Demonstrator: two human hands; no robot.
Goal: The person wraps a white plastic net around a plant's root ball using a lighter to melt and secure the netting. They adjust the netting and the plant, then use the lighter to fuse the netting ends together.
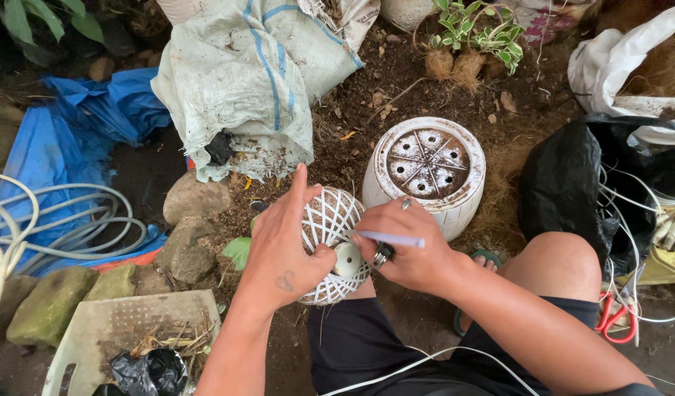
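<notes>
Left hand (282,253) grip closed on round white woven-lattice plastic ball pot (330,246), thumb pressed on it, index finger straight. Right hand (403,246) grip pinches thin white strip (389,238) across the ball. Ball sits above lap, just beside upturned white round plastic pot (425,172) on soil. Red-handled scissors (612,315) well apart, right.
</notes>
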